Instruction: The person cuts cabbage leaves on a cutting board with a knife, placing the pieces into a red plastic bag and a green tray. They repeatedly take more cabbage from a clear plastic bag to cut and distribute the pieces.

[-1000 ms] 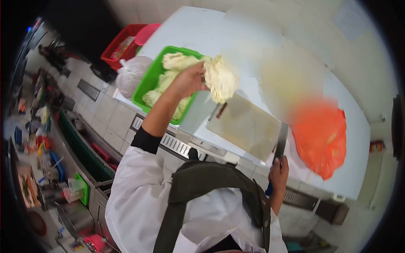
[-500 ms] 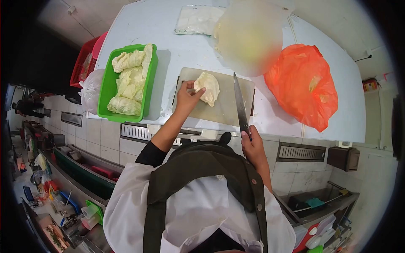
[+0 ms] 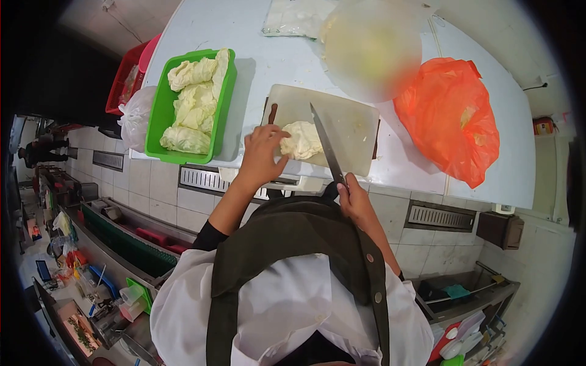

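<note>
A pale cabbage piece (image 3: 303,141) lies on the whitish cutting board (image 3: 351,125) near its front left part. My left hand (image 3: 262,155) is at its left edge, fingers curved and thumb apart, fingertips touching the leaf. My right hand (image 3: 357,204) grips the handle of a long kitchen knife (image 3: 329,146). The blade points up and away, beside the right edge of the cabbage, its tip above the board. A brown handle-like piece (image 3: 273,114) shows at the board's left edge.
A green basin (image 3: 226,110) with several cabbage pieces stands left, a white plastic bag (image 3: 135,119) beyond it. An orange bag (image 3: 452,122) lies right, near a blurred translucent container (image 3: 372,49). A clear packet (image 3: 296,17) lies at the back of the white table (image 3: 244,79).
The cabbage piece has turned and now lies lower on the board. My left thumb has come off its top, and the knife has swung left, closer to it.
</note>
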`<state>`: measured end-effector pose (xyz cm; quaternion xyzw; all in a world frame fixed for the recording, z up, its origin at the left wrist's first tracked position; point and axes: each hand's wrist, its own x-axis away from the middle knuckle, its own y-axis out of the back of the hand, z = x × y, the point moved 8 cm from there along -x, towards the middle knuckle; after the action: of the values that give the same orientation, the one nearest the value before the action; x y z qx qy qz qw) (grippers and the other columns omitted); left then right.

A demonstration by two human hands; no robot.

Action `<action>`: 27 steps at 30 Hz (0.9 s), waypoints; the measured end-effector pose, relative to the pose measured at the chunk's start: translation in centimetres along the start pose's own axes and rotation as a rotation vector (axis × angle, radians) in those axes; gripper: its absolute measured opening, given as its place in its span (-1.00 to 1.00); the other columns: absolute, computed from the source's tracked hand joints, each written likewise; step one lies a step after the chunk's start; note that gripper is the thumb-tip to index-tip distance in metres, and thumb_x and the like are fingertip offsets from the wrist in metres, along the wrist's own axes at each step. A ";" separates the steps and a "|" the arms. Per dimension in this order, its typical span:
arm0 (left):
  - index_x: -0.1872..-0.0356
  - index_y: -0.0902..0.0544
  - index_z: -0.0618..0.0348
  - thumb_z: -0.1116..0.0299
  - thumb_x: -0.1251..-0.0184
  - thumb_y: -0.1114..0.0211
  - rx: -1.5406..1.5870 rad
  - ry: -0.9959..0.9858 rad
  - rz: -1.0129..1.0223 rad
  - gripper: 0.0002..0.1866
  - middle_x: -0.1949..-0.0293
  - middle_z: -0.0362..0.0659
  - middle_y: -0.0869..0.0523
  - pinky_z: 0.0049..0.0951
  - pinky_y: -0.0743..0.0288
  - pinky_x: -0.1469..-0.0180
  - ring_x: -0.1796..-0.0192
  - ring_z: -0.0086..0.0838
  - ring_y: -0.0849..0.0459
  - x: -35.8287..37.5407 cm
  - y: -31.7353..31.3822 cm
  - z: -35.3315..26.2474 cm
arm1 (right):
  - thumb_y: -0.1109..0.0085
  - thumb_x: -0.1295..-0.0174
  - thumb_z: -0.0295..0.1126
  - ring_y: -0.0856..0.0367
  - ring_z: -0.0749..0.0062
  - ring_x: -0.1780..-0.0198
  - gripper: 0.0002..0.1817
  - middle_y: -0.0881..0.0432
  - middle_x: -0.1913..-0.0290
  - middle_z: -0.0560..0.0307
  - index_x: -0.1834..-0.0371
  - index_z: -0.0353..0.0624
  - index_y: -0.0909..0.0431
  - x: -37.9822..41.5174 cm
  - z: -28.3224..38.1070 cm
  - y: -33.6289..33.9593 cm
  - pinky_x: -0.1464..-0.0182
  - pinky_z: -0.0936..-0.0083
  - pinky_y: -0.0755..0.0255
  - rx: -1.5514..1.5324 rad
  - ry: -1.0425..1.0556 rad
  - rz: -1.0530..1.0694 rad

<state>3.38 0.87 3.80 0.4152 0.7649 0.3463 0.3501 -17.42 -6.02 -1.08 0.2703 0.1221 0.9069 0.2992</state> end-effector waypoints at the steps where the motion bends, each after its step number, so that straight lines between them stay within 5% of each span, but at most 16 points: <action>1: 0.32 -0.65 0.11 0.34 0.04 -0.43 -0.065 -0.106 0.026 -0.77 0.15 -0.26 -0.62 -0.09 -0.15 -0.09 0.03 -0.35 -0.54 0.1 0.1 -1.0 | 0.14 -0.37 -0.37 -0.44 -0.36 0.39 -0.82 -0.44 0.52 -0.35 0.24 -0.25 -0.17 0.0 0.2 -0.2 0.34 0.07 -0.29 0.009 0.004 0.003; 4: 0.35 -0.67 0.07 0.37 0.07 -0.44 0.003 -0.130 0.137 -0.80 0.16 -0.28 -0.61 0.02 0.01 -0.15 -0.04 -0.38 -0.49 1.1 -3.6 1.1 | 0.15 -0.37 -0.37 -0.45 -0.38 0.38 -0.83 -0.45 0.52 -0.38 0.24 -0.26 -0.17 -0.1 0.6 -1.0 0.33 0.04 -0.28 0.054 0.039 0.006; 8: 0.47 -0.69 0.04 0.35 0.08 -0.46 0.012 -0.089 -0.044 -0.87 0.41 -0.36 -0.64 0.00 -0.03 -0.09 0.10 -0.46 -0.54 0.2 -4.2 0.7 | 0.17 -0.37 -0.39 -0.46 -0.41 0.36 -0.84 -0.47 0.51 -0.43 0.23 -0.28 -0.17 -0.6 1.1 -1.5 0.31 -0.04 -0.27 0.121 0.047 -0.065; 27: 0.49 -0.71 0.01 0.31 0.09 -0.45 0.006 -0.127 -0.014 -0.89 0.49 -0.38 -0.65 0.01 -0.03 -0.08 0.20 -0.50 -0.54 -0.4 -5.1 0.7 | 0.29 -0.38 -0.39 -0.53 -0.37 0.30 -0.81 -0.52 0.45 -0.48 0.18 -0.35 -0.16 -1.6 1.6 -3.9 0.22 -0.08 -0.30 0.281 -0.120 0.027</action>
<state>2.12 -1.43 -0.71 0.4318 0.7452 0.3147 0.3990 -13.61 -3.84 -1.90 0.3649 0.2262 0.8670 0.2530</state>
